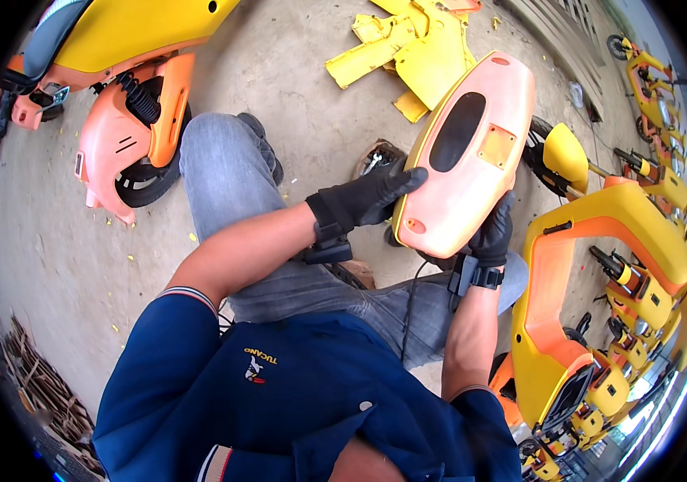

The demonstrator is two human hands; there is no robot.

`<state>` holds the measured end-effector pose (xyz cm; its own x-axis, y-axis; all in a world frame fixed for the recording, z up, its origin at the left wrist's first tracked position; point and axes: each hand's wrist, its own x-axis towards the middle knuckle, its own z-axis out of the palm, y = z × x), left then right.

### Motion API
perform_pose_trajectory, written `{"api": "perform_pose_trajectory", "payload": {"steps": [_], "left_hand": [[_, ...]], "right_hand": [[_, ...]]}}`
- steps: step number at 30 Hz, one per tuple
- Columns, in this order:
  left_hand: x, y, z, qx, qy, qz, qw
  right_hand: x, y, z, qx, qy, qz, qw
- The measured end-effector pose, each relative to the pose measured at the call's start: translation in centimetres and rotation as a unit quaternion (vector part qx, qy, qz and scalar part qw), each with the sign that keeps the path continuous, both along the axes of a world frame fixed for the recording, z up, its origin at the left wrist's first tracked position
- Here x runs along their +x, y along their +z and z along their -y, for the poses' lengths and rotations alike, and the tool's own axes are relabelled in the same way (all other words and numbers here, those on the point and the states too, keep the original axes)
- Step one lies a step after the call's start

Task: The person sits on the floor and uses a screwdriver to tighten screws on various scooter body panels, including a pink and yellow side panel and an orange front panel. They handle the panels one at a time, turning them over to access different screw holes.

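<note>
Both my hands hold a long, rounded plastic scooter panel, salmon-orange on its upper face and yellow along its side. It has a dark oval opening or inset and a small square plate on its face. My left hand, in a black glove, grips the panel's near left edge with the thumb over the rim. Gloved in black too, my right hand is wrapped round the lower right edge, its fingers partly hidden under the panel. The panel is tilted above my lap, between my knees.
Yellow plastic pieces lie piled on the concrete floor ahead. A small container of metal parts sits by the panel. Left stands a yellow-and-orange scooter; close at my right is a large yellow frame, with several yellow scooters beyond.
</note>
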<state>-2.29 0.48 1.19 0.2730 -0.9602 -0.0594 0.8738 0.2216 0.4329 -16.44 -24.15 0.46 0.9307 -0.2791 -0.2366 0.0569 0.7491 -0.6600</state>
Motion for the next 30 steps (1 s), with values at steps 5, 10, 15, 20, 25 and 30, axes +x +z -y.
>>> {"api": "perform_pose_trajectory", "payload": {"steps": [5, 10, 15, 20, 25, 30], "left_hand": [[0.2, 0.3, -0.2, -0.015, 0.008, -0.05, 0.999], [0.3, 1.0, -0.3, -0.037, 0.032, -0.03, 0.998], [0.1, 0.9, 0.0, -0.025, 0.088, 0.024, 0.996], [0.1, 1.0, 0.0, -0.031, 0.07, -0.008, 0.997], [1.1, 0.4, 0.4, 0.004, 0.053, -0.048, 0.997], [3.9, 0.2, -1.4, -0.02, 0.088, -0.097, 0.991]], "right_hand": [[0.2, -0.1, 0.0, -0.041, 0.007, -0.015, 0.999], [-0.4, -0.4, 0.3, -0.165, 0.022, -0.005, 0.986], [-0.1, -0.3, -1.0, -0.167, 0.022, 0.022, 0.985], [-0.1, 0.1, -1.2, -0.18, 0.029, 0.064, 0.981], [1.2, 0.4, -0.6, -0.148, 0.002, -0.007, 0.989], [4.6, 1.5, -0.1, -0.089, -0.065, 0.057, 0.992]]}}
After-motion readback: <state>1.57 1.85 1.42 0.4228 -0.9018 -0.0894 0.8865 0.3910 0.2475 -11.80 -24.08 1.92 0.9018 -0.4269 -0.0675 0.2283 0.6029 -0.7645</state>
